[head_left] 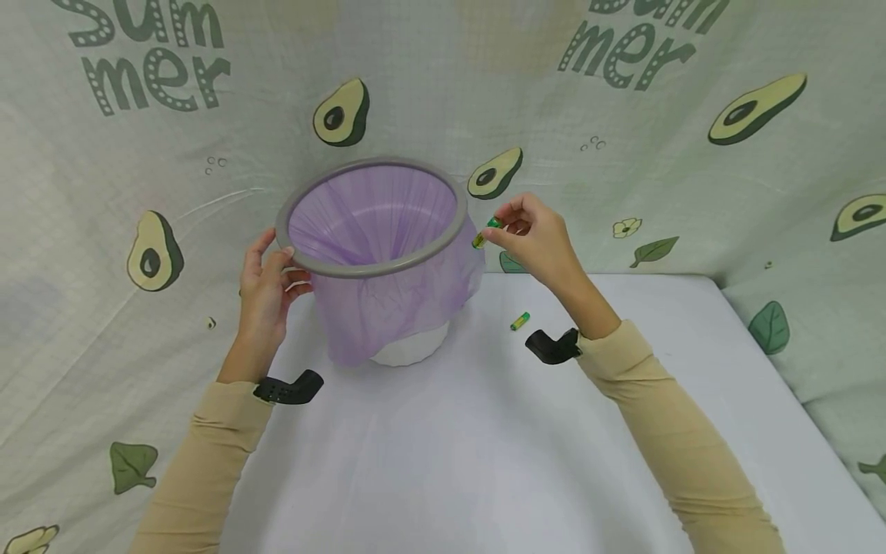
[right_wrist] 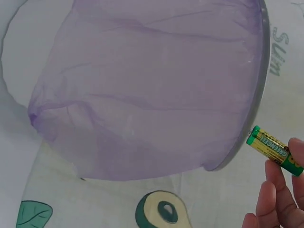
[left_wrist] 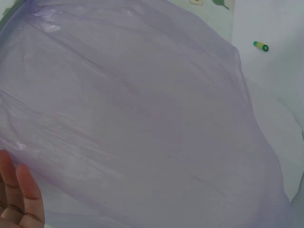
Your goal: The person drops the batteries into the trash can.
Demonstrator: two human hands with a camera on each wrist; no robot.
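Note:
A trash bin with a grey rim (head_left: 374, 269) stands on the white table, lined with a purple trash bag (head_left: 388, 308) that hangs down outside. At the left side of the rim, my left hand (head_left: 264, 296) holds the bin, thumb against the rim and other fingers below it beside the bag. Just outside the rim's right side, my right hand (head_left: 540, 235) pinches a green and yellow battery (right_wrist: 273, 147) between thumb and fingers. A second such battery (head_left: 520, 321) lies on the table right of the bin and also shows in the left wrist view.
The white table (head_left: 429, 462) runs up to a cloth backdrop (head_left: 415, 61) printed with avocados, leaves and lettering. The bin's white base (head_left: 411, 348) shows below the bag. A black wrist mount (head_left: 289, 387) sticks out from the left cuff, another (head_left: 552, 346) from the right.

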